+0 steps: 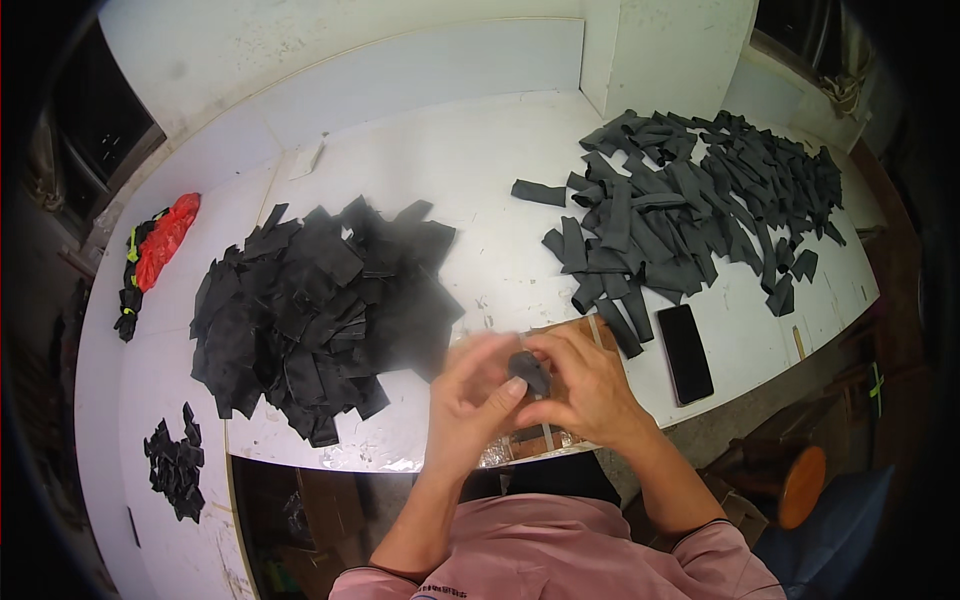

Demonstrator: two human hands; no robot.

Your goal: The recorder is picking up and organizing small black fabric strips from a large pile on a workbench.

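Over the table's near edge, a small dark grey fabric piece [530, 372] is held bunched between my two hands. My right hand [585, 385] curls around it from the right, thumb and fingers pinching it. The thumb of my left hand [472, 395] presses on its left side, while the left fingers are smeared by motion. Left of my hands lies a large heap of flat black fabric pieces [300, 310]. Towards the far right, many dark grey fabric tubes [660, 200] lie in a loose pile.
Under my hands is a brown board [605, 335] with clear tape at the table edge. A black phone [686, 355] lies to its right. Small black scraps [175, 465] and a red plastic bag [167, 240] are at the left. A round wooden stool [802, 487] stands lower right.
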